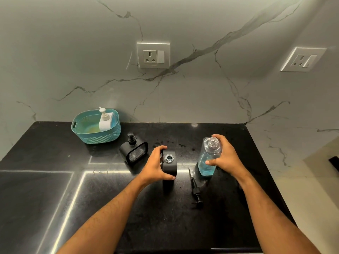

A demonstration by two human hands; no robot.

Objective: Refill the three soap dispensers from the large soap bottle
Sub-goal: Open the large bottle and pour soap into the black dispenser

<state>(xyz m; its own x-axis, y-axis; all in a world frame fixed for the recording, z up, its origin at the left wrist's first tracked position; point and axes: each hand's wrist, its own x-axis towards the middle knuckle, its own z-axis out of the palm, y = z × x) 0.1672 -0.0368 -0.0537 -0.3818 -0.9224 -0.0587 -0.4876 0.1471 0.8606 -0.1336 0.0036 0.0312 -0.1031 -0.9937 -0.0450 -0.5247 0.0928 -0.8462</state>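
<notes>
I see my left hand [156,165] curled round the open black square soap dispenser [169,165], thumb on its near side, fingers over the far top; it stands mid-counter with its pump off. My right hand [226,158] grips the clear large soap bottle of blue liquid [208,158], uncapped, upright just right of that dispenser. A black pump head [195,189] lies on the black stone counter [220,226] between them, nearer me. A second black dispenser [134,150] stands further back, left. A white dispenser [105,120] sits in the teal basket [97,137] near the back edge.
</notes>
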